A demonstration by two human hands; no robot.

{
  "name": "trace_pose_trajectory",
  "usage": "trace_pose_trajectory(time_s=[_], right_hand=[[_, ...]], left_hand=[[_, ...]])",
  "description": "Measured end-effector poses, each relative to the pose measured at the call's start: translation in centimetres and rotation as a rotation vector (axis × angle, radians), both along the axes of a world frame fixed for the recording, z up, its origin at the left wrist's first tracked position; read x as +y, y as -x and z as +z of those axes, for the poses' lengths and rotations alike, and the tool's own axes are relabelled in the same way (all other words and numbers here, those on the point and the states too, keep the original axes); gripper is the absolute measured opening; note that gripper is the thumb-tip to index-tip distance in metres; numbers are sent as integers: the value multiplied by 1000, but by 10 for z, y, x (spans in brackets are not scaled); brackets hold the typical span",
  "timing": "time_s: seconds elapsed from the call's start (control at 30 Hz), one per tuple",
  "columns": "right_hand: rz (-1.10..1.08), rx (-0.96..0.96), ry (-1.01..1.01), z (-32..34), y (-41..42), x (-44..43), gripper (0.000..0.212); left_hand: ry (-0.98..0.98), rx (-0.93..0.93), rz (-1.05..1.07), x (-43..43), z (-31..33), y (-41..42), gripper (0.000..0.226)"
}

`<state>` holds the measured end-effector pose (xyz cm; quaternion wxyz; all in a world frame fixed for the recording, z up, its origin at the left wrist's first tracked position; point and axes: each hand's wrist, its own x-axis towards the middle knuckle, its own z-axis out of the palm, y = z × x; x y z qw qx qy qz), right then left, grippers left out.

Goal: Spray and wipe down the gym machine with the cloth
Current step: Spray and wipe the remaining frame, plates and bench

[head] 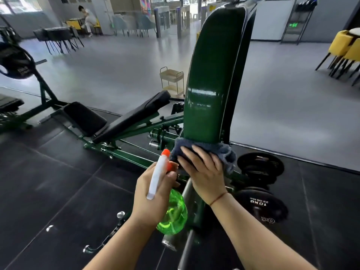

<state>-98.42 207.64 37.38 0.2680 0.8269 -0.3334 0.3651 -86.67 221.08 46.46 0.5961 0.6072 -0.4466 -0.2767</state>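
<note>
Pressing one grey cloth [221, 152] against the machine upright [214, 84], your right hand [202, 172] lies flat, fingers straight. Left of it, your left hand [153, 193] grips one spray bottle [173, 215]. Two weight plates [260, 166] sit to its right.

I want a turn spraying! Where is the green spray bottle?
Low in the head view's middle, the left hand grips the see-through green plastic spray bottle, just left of the right hand pressing the fuzzy grey-blue cloth.

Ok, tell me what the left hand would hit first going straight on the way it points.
Probably the blue cloth under the right hand, just beyond the left hand and its spray bottle; depth is unclear.
</note>
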Motion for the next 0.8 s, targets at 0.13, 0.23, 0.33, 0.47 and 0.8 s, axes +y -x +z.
trace_pose_trajectory(time_s=[0.13, 0.23, 0.33, 0.47, 0.8], right_hand=[[14, -174, -83, -4, 18, 7, 39], [93, -360, -81, 36, 22, 3, 52], [206, -595, -38, 97, 21, -17, 50], [285, -995, -282, 153, 20, -48, 35], [260, -1458, -1075, 53, 28, -17, 70]], left_hand=[[-32, -52, -1, -7, -3, 6, 31], [-28, -61, -4, -15, -6, 10, 23], [-30, -20, -6, -22, -4, 15, 13], [-69, 24, -13, -31, 2, 21, 14], [11, -22, -25, -53, 29, 24, 12]])
